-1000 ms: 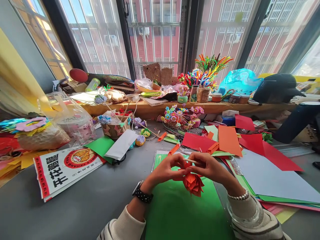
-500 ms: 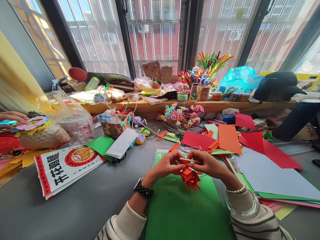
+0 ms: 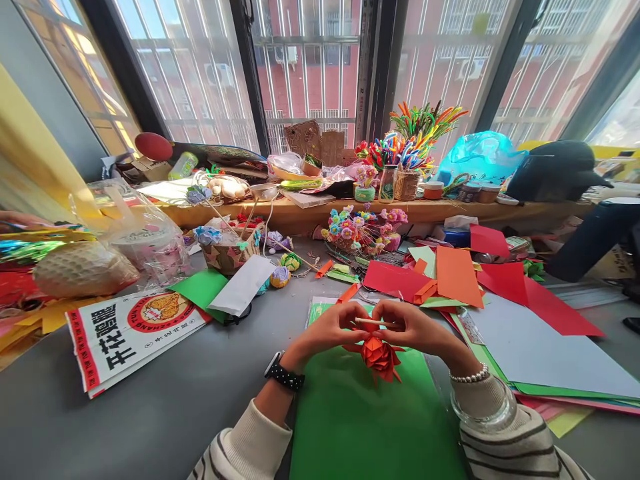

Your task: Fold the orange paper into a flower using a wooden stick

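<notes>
We've got both hands up over the green sheet [image 3: 360,427], close together w/ fingertips nearly meeting. Left hand [image 3: 330,330] pinches the top of the orange paper flower [image 3: 379,355]; right hand [image 3: 417,330] is closed on the flower's other side and also grips a thin wooden stick [image 3: 376,321] lying crosswise between the thumbs. The flower hangs just below the knuckles, above the sheet; we can't tell if its lowest petals touch the paper, prob. not. Black watch [image 3: 284,375] on our left wrist, pearl bracelet [image 3: 469,377] on the right.

Around us on the grey table [image 3: 165,413]: loose red paper [image 3: 395,280] and an orange sheet [image 3: 457,275] just beyond the hands, a large pale blue-grey sheet [image 3: 540,350] to the right. To the left, a white printed bag w/ red border [image 3: 125,330], a green scrap [image 3: 200,290] w/ a white slip [image 3: 243,285] lying on it. Further back, a small basket [image 3: 230,255] w/ paper stars, a cluster of tiny paper flowers [image 3: 363,230], and on the wooden sill [image 3: 300,217] a bunch of coloured pipe cleaners [image 3: 415,137] beside a blue plastic bag [image 3: 480,160].
</notes>
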Action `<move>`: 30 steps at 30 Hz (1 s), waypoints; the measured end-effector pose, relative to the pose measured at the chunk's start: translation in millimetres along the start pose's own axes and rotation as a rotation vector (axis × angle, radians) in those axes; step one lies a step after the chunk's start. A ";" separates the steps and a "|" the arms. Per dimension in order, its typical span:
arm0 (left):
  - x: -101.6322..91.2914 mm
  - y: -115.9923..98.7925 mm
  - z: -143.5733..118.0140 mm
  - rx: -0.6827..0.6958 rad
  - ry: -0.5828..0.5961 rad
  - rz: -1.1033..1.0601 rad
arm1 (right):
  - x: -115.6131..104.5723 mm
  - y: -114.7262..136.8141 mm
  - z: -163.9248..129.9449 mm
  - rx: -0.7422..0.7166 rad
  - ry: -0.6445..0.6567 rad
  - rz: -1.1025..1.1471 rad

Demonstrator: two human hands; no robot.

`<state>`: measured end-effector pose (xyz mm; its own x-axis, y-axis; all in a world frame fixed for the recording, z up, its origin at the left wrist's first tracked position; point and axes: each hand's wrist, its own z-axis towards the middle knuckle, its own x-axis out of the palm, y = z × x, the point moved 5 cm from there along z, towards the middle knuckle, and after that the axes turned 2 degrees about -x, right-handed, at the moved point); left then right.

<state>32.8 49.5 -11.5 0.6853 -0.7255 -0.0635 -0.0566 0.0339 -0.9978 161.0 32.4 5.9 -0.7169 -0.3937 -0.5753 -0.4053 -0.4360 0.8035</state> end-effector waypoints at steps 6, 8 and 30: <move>0.5 -2.0 1.7 0.036 -0.008 0.087 | 1.1 0.0 0.3 -0.001 0.014 0.011; 0.9 -3.6 1.2 0.048 -0.024 0.106 | 1.5 -1.3 0.3 -0.001 0.012 0.020; -1.4 -7.6 1.6 0.012 -0.058 0.380 | 3.0 -0.4 2.7 0.012 -0.007 -0.086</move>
<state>33.4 51.3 -3.8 0.6574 -0.6192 -0.4293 -0.3062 0.3010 -0.9031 157.4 33.6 4.2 -0.6829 -0.3497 -0.6414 -0.4726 -0.4581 0.7529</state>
